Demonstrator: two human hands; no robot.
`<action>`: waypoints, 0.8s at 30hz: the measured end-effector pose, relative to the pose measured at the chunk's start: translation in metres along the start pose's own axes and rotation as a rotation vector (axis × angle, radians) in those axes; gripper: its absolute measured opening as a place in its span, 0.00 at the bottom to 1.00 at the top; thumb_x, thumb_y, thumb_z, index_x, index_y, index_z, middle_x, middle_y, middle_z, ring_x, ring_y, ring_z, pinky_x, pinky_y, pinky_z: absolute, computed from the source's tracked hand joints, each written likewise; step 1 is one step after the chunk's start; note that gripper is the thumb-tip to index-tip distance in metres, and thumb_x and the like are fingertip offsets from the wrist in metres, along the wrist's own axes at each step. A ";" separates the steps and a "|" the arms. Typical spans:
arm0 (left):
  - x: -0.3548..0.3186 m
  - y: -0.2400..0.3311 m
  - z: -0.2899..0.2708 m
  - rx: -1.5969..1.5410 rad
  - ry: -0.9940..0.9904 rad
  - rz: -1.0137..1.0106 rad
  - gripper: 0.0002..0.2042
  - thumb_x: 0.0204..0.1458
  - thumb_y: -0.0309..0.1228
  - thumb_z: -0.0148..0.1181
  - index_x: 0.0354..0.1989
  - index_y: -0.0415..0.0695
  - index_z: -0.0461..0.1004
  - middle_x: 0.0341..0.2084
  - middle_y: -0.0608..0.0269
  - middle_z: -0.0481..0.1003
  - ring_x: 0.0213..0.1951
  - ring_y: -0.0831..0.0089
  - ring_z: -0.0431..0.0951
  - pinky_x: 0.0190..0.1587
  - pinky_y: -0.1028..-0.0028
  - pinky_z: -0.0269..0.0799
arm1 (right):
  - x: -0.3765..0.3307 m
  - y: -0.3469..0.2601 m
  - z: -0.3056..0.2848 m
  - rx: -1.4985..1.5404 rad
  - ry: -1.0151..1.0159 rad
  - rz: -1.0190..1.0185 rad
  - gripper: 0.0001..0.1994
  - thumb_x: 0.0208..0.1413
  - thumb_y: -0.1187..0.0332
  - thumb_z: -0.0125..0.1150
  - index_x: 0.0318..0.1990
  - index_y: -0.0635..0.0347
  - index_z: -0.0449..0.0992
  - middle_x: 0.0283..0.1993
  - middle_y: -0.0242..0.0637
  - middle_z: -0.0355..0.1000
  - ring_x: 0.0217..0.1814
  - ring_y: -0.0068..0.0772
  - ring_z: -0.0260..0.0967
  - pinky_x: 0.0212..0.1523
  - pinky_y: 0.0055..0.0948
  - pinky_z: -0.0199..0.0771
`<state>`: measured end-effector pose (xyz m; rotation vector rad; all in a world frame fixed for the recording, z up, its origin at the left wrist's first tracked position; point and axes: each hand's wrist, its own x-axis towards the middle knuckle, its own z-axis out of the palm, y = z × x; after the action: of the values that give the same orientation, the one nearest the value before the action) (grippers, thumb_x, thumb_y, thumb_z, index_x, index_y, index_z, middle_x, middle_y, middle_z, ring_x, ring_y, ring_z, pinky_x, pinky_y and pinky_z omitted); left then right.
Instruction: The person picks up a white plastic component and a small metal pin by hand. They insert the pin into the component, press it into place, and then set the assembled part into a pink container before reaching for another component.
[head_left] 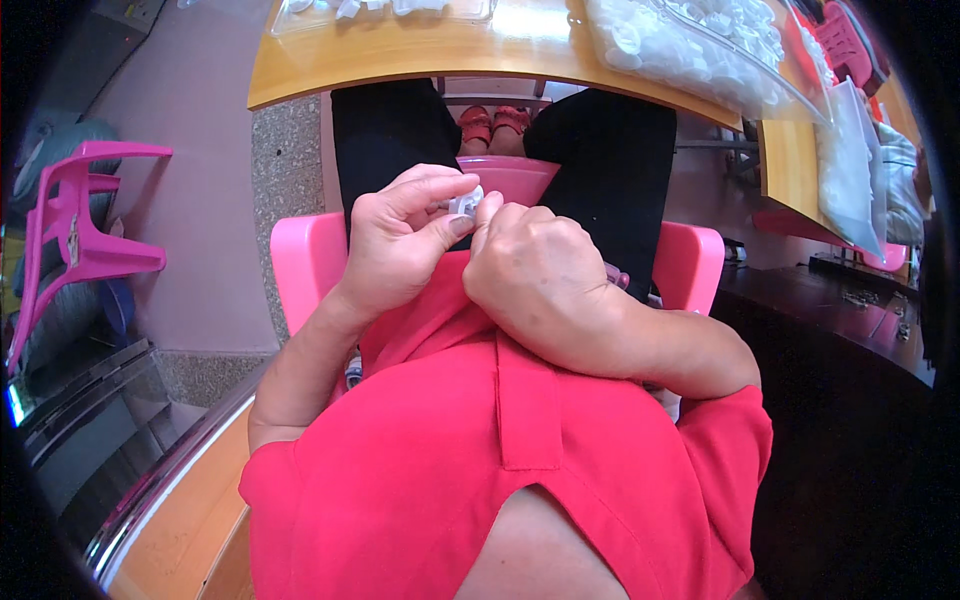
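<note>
Thumb and fingertips of the left hand (pixel 405 232) pinch a small translucent plastic part (pixel 464 204), held up over the person's lap, between the knees and the red top (pixel 420 460). The right hand (pixel 540 265) is curled just beside it, back upward, its thumb and index finger close against the part's right side; whether its hidden fingers grasp anything, I cannot tell. Both forearms bend inward across the top. The person sits in a pink chair (pixel 310 265), wearing black trousers (pixel 615 170) and red sandals (pixel 490 124). Beyond the knees stands a wooden desk (pixel 400 62), with a pile of translucent pieces (pixel 690 50) toward its right. A pink stool (pixel 100 240) is well apart, at left.
</note>
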<state>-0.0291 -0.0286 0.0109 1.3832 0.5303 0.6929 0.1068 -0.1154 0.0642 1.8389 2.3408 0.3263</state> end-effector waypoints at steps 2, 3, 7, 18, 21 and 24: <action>0.001 -0.001 0.002 0.013 0.000 -0.007 0.13 0.49 0.14 0.59 0.44 0.33 0.75 0.42 0.59 0.71 0.43 0.75 0.74 0.45 0.77 0.74 | 0.001 0.000 -0.002 0.008 -0.013 -0.001 0.05 0.48 0.73 0.54 0.29 0.66 0.71 0.18 0.34 0.65 0.18 0.25 0.69 0.13 0.23 0.68; 0.002 -0.002 0.001 0.012 0.000 -0.006 0.13 0.49 0.14 0.59 0.44 0.33 0.75 0.42 0.59 0.71 0.43 0.75 0.74 0.45 0.77 0.74 | 0.001 0.000 -0.003 0.016 -0.028 0.000 0.06 0.48 0.73 0.54 0.30 0.67 0.71 0.18 0.34 0.66 0.19 0.25 0.69 0.13 0.23 0.68; 0.008 -0.002 -0.010 -0.279 0.032 -0.108 0.14 0.52 0.18 0.58 0.48 0.32 0.70 0.39 0.56 0.75 0.40 0.74 0.76 0.43 0.74 0.75 | 0.003 0.014 -0.005 0.211 0.037 -0.009 0.11 0.48 0.72 0.53 0.35 0.73 0.73 0.23 0.40 0.69 0.23 0.31 0.72 0.17 0.28 0.72; 0.006 0.005 -0.016 -0.514 -0.058 -0.178 0.13 0.59 0.24 0.51 0.50 0.33 0.71 0.36 0.52 0.76 0.36 0.67 0.79 0.38 0.73 0.76 | -0.007 0.023 -0.007 0.342 0.220 0.037 0.10 0.50 0.69 0.54 0.36 0.68 0.72 0.22 0.37 0.66 0.24 0.31 0.69 0.20 0.27 0.69; 0.006 0.006 -0.016 -0.492 -0.055 -0.167 0.13 0.59 0.25 0.51 0.50 0.33 0.71 0.36 0.52 0.77 0.35 0.68 0.79 0.36 0.74 0.76 | -0.007 0.020 -0.006 0.337 0.240 0.015 0.10 0.51 0.68 0.54 0.32 0.67 0.72 0.21 0.36 0.66 0.23 0.30 0.68 0.19 0.27 0.69; 0.004 0.007 -0.016 -0.437 -0.081 -0.173 0.12 0.59 0.25 0.52 0.49 0.33 0.72 0.35 0.53 0.77 0.34 0.70 0.78 0.34 0.75 0.76 | -0.007 0.016 -0.007 0.315 0.160 0.017 0.16 0.44 0.74 0.56 0.43 0.71 0.74 0.26 0.36 0.66 0.27 0.31 0.67 0.23 0.29 0.68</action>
<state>-0.0382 -0.0141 0.0160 0.9402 0.3996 0.5684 0.1215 -0.1193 0.0750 2.0370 2.6128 0.1146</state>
